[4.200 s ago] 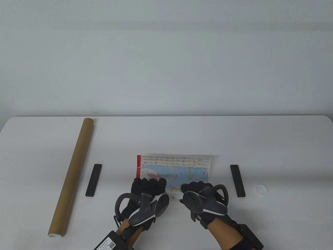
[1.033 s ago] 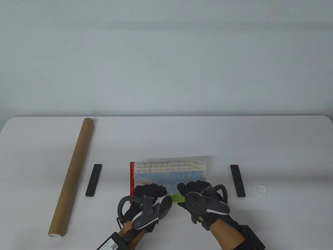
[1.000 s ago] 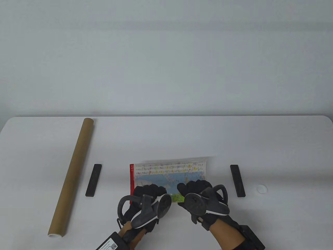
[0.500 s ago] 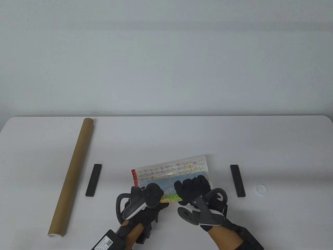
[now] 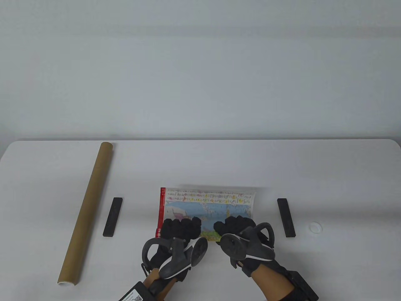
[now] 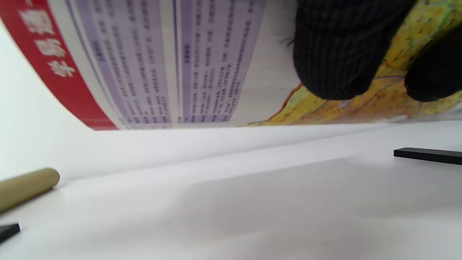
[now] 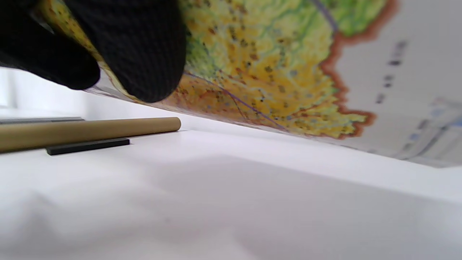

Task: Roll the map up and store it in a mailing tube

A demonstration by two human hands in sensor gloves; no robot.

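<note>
- A plain recording set-up, like a lab or studio bench: a bare white table (image 5: 200, 163) with rounded corners against a blank pale wall (image 5: 200, 69).
- Both hands wear black sensor gloves with trackers.
- 2 black bars (image 5: 113, 217) (image 5: 286, 217) lie symmetrically, staged.

Even, bright, diffuse light fills the table view, sharp throughout; the counter (image 5: 200, 163) shows only faint soft shadows. In both wrist views the map (image 6: 151, 65) is blurred, its print unreadable, the gloved fingers (image 7: 144, 47) soft-edged, and broad grey shadow lies across the near counter
</note>
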